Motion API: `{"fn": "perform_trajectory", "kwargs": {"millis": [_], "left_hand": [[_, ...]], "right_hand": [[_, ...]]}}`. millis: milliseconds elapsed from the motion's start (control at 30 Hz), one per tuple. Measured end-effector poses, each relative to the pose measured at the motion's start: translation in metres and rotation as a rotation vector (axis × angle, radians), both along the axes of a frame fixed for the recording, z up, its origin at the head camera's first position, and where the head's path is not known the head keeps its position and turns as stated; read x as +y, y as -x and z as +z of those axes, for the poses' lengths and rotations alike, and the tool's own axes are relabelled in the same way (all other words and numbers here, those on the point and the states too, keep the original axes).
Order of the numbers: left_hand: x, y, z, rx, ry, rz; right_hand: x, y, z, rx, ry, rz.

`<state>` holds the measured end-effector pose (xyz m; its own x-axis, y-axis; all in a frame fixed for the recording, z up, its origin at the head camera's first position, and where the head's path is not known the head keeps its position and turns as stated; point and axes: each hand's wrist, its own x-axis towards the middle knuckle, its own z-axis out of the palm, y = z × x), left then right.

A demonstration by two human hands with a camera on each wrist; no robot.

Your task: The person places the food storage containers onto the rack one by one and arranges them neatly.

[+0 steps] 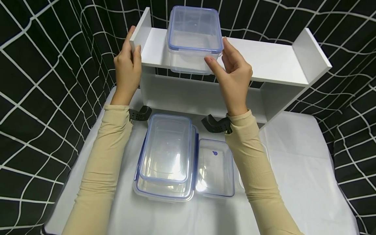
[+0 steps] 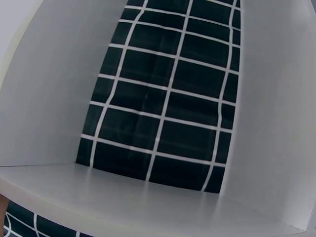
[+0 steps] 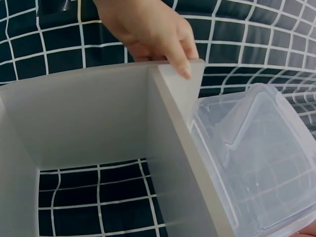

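Observation:
A clear plastic food container with a blue-rimmed lid sits upright on the top board of a white shelf, near its left end. My right hand holds the container at its front right corner, thumb on the front and fingers along the right side. At the shelf's upper left, my left hand grips the short upright end panel between thumb and fingers. The right wrist view shows that left hand on the panel, with the container beside it. Only the shelf's lower compartment fills the left wrist view.
On the white table before the shelf, a lidded container is stacked on a larger one. Another clear container lies to their right; a pale-edged item is mostly hidden by the right sleeve. Dark grid-patterned cloth surrounds the table.

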<state>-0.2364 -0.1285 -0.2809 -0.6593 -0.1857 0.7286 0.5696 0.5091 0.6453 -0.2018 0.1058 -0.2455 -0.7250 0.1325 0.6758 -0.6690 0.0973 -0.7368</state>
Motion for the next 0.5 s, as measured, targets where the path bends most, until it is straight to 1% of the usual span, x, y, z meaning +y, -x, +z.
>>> {"fn": "perform_trajectory", "kwargs": {"millis": [33, 100, 267, 367, 467, 500], "left_hand": [[0.0, 0.0, 0.0, -0.005, -0.001, 0.0], [0.001, 0.0, 0.0, -0.01, -0.002, 0.001], [0.001, 0.0, 0.001, -0.017, -0.008, 0.003], [0.001, -0.001, 0.001, -0.013, -0.003, 0.005], [0.001, -0.001, 0.001, -0.02, -0.002, 0.01], [0.001, -0.001, 0.001, -0.033, -0.004, 0.013]], "right_hand": [[-0.001, 0.002, -0.001, 0.011, -0.016, -0.007], [-0.003, 0.004, 0.0, 0.002, -0.023, -0.01], [-0.012, 0.009, 0.005, -0.092, 0.004, 0.009], [-0.019, 0.005, 0.012, -0.144, 0.009, 0.011], [-0.025, 0.001, 0.017, -0.15, -0.018, 0.003], [-0.026, 0.001, 0.017, -0.15, -0.026, 0.003]]}}
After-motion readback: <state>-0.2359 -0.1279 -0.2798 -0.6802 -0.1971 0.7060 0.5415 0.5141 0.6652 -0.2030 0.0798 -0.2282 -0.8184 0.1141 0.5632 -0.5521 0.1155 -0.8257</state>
